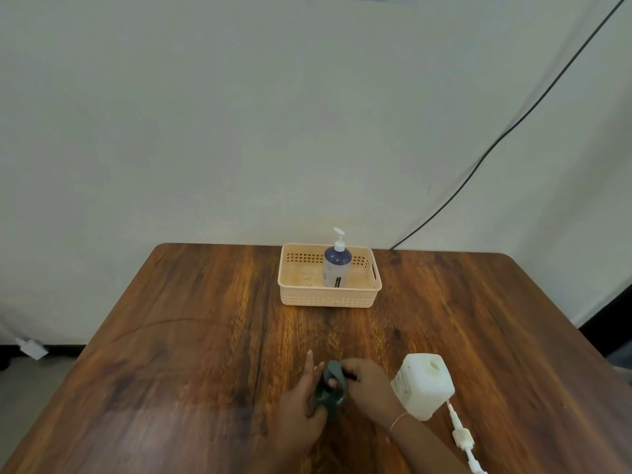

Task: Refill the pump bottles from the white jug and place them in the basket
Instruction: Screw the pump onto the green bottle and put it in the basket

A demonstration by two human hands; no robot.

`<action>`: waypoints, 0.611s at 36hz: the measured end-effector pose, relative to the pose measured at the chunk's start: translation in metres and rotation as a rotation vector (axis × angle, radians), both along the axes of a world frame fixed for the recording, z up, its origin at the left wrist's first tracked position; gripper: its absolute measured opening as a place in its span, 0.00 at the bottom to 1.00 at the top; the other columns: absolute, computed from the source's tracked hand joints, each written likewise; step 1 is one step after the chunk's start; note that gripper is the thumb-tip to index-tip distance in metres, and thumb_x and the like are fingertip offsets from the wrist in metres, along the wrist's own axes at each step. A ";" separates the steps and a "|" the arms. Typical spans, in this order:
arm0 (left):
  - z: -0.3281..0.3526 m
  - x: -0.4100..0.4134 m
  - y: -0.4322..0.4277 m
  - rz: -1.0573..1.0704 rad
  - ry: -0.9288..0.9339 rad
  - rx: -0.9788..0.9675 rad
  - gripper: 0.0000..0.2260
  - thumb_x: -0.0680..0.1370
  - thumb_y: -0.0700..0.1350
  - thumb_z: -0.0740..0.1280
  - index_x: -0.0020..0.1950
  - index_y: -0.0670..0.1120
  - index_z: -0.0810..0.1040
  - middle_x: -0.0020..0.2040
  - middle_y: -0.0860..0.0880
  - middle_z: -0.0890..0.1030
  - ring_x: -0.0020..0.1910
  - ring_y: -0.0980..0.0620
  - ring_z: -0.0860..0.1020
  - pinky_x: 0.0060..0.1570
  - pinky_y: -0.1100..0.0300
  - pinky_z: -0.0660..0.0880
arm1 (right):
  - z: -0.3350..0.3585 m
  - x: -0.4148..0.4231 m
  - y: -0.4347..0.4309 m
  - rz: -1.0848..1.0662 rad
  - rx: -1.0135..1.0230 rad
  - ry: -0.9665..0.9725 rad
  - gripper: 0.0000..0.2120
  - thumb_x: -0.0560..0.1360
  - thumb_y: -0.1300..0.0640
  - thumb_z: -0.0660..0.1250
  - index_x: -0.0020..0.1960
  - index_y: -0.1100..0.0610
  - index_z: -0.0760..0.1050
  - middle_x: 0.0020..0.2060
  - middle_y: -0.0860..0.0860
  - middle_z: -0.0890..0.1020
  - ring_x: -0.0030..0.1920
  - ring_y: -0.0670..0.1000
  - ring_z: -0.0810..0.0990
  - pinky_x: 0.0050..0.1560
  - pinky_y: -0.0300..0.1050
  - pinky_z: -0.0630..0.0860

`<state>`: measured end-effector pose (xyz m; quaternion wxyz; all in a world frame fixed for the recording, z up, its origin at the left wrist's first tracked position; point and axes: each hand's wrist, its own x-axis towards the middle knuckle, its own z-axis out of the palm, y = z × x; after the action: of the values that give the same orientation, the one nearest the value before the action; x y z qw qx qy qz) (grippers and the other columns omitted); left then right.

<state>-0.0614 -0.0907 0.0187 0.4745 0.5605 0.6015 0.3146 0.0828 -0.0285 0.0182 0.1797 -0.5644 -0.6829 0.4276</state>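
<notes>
Soft, even, rather dim light fills the frame, with a cool grey-green cast on the wall (239, 114). A pale sheen of glare lies on the wooden table (143, 419) at lower left. Shadows are faint. Both hands at bottom centre are motion-blurred, and wide-angle distortion bows the table's edges outward.

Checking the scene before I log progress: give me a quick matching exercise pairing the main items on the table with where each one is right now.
Things:
1. blue pump bottle
2. dark green bottle
3. white jug
4. white pump

Places:
A. lying on the table, near right edge of view
B. standing upright in the basket
C. held between the left hand and right hand
D. standing open beside the right wrist

Pairs: 1-B, 2-C, 3-D, 4-A
</notes>
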 end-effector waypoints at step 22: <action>-0.020 -0.004 0.018 0.047 0.170 -0.033 0.38 0.70 0.47 0.74 0.75 0.49 0.58 0.64 0.54 0.77 0.60 0.59 0.75 0.58 0.68 0.71 | -0.017 -0.004 -0.006 -0.134 0.070 0.073 0.22 0.62 0.58 0.77 0.49 0.40 0.74 0.45 0.34 0.77 0.51 0.38 0.76 0.44 0.24 0.73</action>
<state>-0.0658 -0.0730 -0.0018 0.4235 0.5629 0.6577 0.2671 0.0786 -0.0349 0.0008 0.2522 -0.5861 -0.6511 0.4110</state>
